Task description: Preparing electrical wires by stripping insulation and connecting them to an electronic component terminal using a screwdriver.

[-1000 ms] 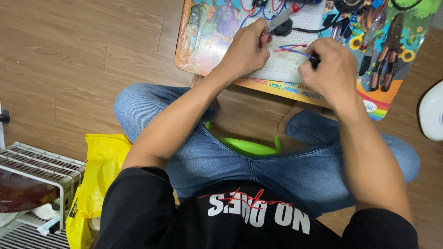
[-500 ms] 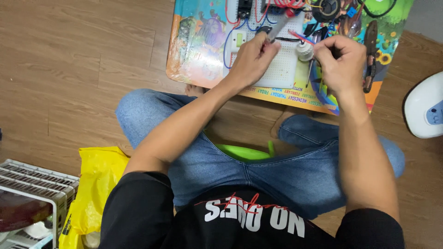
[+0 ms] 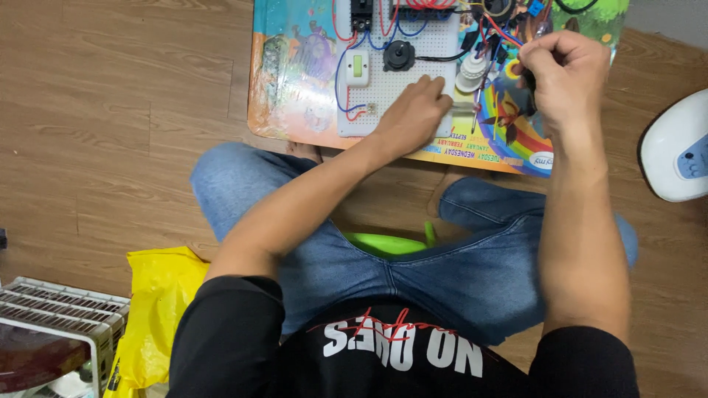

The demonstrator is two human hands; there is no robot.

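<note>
A white perforated board [image 3: 391, 96] lies on a colourful low table [image 3: 295, 96]. It carries a white switch [image 3: 358, 66], a black knob [image 3: 398, 55], a white socket [image 3: 472, 72] and red and blue wires [image 3: 343, 44]. My left hand [image 3: 409, 114] rests on the board's near right corner with its fingers curled. A thin grey tool [image 3: 463, 109] sticks out from its fingertips. My right hand [image 3: 564, 74] hovers as a fist over the table's right part, closed on a small dark object [image 3: 528, 82] that is blurred.
I sit cross-legged in jeans on a wooden floor, with a green object [image 3: 387, 243] between my legs. A white appliance base [image 3: 678, 147] stands at the right. A yellow plastic bag [image 3: 158, 309] and a white wire rack [image 3: 51, 324] are at the lower left.
My left hand dropped from the wires at the board's top to its near right corner, still with the grey tool. My right hand drew away to the right.
</note>
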